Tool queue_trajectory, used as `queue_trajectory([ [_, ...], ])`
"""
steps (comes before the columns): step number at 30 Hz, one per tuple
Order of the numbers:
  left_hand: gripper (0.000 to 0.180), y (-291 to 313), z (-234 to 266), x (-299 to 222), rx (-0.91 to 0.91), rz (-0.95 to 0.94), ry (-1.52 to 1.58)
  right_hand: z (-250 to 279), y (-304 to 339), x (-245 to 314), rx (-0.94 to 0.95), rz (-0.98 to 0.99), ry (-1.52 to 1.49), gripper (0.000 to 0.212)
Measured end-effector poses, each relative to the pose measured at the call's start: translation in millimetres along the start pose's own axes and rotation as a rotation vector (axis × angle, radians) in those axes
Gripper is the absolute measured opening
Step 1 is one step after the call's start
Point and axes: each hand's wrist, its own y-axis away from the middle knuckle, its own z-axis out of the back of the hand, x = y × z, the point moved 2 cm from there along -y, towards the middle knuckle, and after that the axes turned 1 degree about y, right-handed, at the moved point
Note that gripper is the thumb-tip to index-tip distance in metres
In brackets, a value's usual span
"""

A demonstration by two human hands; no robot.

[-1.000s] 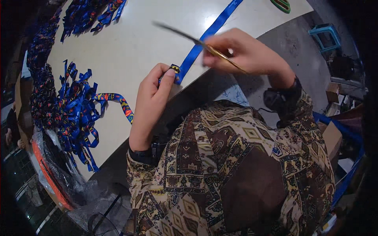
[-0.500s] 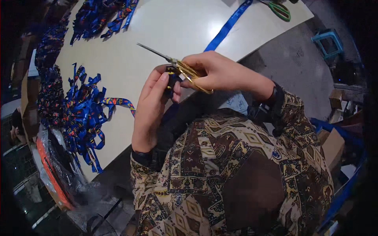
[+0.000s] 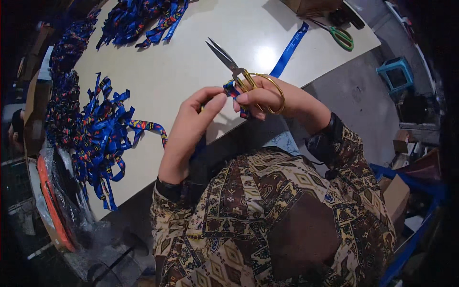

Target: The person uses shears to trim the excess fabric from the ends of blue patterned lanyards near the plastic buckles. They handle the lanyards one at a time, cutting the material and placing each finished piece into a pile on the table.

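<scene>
Above the table's near edge, my left hand (image 3: 191,119) pinches a blue patterned ribbon strap (image 3: 230,89) between thumb and fingertips. My right hand (image 3: 270,97) carries gold-handled scissors (image 3: 235,71), their blades a little apart and aimed up and away to the left. Its thumb and fingers also close on the short end of the same strap. Between my two hands the strap looks bent or folded; its exact shape is partly hidden. A length of similar printed ribbon (image 3: 150,126) runs from the pile at the left to behind my left wrist.
A tangled pile of printed straps (image 3: 103,136) lies at the table's left, with another bundle (image 3: 138,21) farther back. A plain blue strap (image 3: 290,49) and green-handled scissors (image 3: 342,39) rest at the right, near a cardboard box (image 3: 318,5). A blue stool (image 3: 396,75) stands beyond.
Both hands have shifted right, and the scissors have turned to point more upward, with the blades now visibly parted. The strap between my fingers has come into clearer view.
</scene>
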Motion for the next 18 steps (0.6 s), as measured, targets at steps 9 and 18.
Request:
queue_trajectory([
  [9, 0.016, 1.0, -0.1, 7.4, -0.066, -0.084, -0.248, -5.7, -4.9, -0.1, -0.213, 0.122, 0.150, 0.029],
  [18, 0.018, 2.7, -10.2, 13.2, 0.045, -0.058, -0.157, -2.4, -8.4, 2.2, -0.297, 0.114, 0.049, 0.029],
])
